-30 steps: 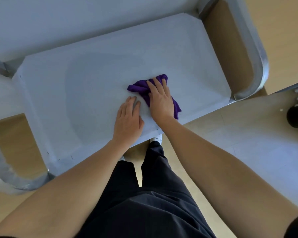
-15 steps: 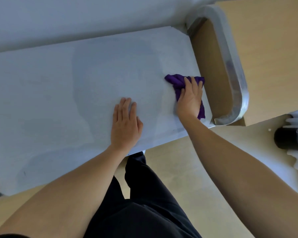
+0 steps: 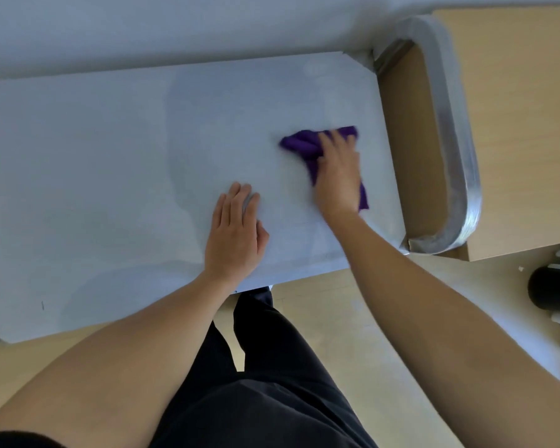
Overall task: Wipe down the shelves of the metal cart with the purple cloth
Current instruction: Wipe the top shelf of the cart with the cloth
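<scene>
The metal cart's top shelf [image 3: 110,163] is a flat grey sheet filling the upper half of the view. A crumpled purple cloth [image 3: 301,146] lies on its right part. My right hand [image 3: 338,176] presses flat on the cloth, fingers pointing up-left, covering most of it. My left hand [image 3: 235,234] rests palm-down on the bare shelf near the front edge, fingers together, holding nothing. The cart's curved metal handle [image 3: 456,130] loops around the right end.
A grey wall runs behind the cart. Wooden floor shows right of the handle and under the shelf's front edge. A black cylindrical object [image 3: 552,292] with white parts sits at the far right. My dark trousers fill the bottom middle.
My right hand has slid the cloth leftward, away from the shelf's right edge near the handle. My left hand has stayed flat in place.
</scene>
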